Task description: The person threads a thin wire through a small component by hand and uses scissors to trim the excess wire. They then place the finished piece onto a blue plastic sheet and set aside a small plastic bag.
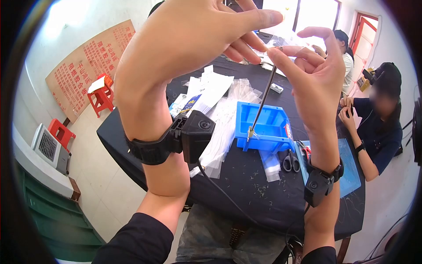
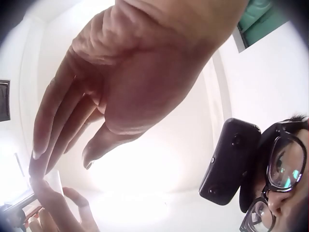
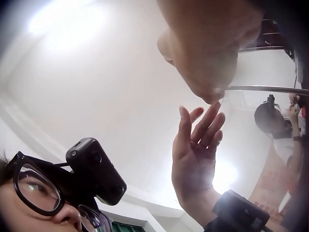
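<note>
right hand [image 1: 318,77] has a thin metal rod [image 1: 265,94] pinched between thumb and index finger, up over the worktop [image 1: 233,185], in from its right edge; left hand's [image 1: 202,37] fingers are pretty much straight, thumb spread, can't tell if they're touching it

A red stool [image 1: 102,99] stands near a printed board [image 1: 81,72].

Rod [image 1: 263,99] in my right hand [image 1: 318,72], in front of bin [image 1: 266,145] on table [image 1: 246,171]. Bags [image 1: 226,119] left of bin. Scissors [image 1: 291,163] near its right corner, mat [image 1: 350,172] right of scissors. Person [image 1: 379,134] right of table, stool [image 1: 102,99] left.
</note>
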### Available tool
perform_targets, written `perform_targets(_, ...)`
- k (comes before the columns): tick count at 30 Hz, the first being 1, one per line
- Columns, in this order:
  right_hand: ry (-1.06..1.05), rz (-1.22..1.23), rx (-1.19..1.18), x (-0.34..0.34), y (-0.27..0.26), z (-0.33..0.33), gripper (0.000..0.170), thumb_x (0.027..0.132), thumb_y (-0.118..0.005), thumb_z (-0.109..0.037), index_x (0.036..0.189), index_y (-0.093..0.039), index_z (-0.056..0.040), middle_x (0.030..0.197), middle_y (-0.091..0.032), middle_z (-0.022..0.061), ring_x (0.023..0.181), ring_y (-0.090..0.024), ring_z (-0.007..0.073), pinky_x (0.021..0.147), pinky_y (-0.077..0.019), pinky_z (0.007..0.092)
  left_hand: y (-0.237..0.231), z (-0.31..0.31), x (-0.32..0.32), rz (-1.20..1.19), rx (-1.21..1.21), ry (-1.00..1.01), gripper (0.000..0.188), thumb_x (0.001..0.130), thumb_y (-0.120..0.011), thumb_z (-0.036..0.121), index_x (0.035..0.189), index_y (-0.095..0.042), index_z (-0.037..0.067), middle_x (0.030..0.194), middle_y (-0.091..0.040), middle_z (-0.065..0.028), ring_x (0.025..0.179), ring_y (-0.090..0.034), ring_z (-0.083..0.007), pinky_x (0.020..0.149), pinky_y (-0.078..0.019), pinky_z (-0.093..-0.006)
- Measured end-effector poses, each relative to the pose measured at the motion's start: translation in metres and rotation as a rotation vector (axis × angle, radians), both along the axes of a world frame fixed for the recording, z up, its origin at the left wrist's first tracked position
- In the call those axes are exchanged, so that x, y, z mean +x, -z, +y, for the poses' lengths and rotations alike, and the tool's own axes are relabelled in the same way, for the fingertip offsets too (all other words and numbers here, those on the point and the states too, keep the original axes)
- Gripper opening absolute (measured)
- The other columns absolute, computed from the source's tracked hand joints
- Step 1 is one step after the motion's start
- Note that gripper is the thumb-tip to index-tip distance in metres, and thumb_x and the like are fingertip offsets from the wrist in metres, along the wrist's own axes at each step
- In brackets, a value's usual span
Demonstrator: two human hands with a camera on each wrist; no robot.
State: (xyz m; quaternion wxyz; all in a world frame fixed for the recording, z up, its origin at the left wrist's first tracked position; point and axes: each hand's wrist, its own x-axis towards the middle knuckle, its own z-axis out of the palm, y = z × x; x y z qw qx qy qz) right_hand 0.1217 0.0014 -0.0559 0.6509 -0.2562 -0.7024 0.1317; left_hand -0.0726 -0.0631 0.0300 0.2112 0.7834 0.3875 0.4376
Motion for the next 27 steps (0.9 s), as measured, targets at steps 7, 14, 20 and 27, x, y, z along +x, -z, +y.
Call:
perform_targets(7,-0.052,-0.005,-0.084,0.005,-0.003,0.001,0.056,0.078,-0.086,-0.011,0.122,-0.052,-0.0013,0.088,-0.075,0.0161,0.057,-0.055,-0.0008,0.047,-0.0358,0.0138,-0.001,0.008,-0.003,0.081,-0.028,-0.148,0.045,0.097,-0.073,0.034,0.100,-0.067,-0.011,0.081,-0.075,-0.0238,0.069,-0.076,-0.0232,0.060,-0.0624,-0.0288)
perform_targets(14,-0.144,-0.084,-0.118,0.013,-0.003,0.008,0.070,0.077,-0.088,-0.011,0.134,-0.048,-0.0013,0.084,-0.074,0.0133,0.055,-0.054,-0.0001,0.045,-0.0359,0.0147,0.007,0.017,-0.012,-0.092,0.116,-0.010,0.045,0.099,-0.071,0.035,0.106,-0.067,-0.009,0.087,-0.075,-0.0229,0.076,-0.077,-0.0252,0.061,-0.0637,-0.0312)
perform_targets(20,-0.233,-0.119,-0.149,0.017,0.004,0.018,0.076,0.076,-0.087,-0.007,0.140,-0.045,-0.0036,0.083,-0.073,0.0086,0.053,-0.049,-0.0009,0.046,-0.0333,0.0147,0.008,0.012,-0.014,-0.173,0.109,-0.013,0.042,0.101,-0.068,0.034,0.107,-0.067,-0.008,0.089,-0.076,-0.0228,0.074,-0.077,-0.0256,0.065,-0.0646,-0.0326)
perform_targets(27,-0.370,-0.294,-0.246,0.028,0.017,0.035,0.092,0.075,-0.086,-0.005,0.153,-0.038,-0.0066,0.079,-0.073,0.0062,0.052,-0.044,-0.0011,0.050,-0.0309,0.0155,0.008,0.004,-0.012,-0.089,0.138,-0.372,0.049,0.102,-0.065,0.039,0.106,-0.068,-0.010,0.087,-0.075,-0.0227,0.071,-0.077,-0.0243,0.059,-0.0604,-0.0281)
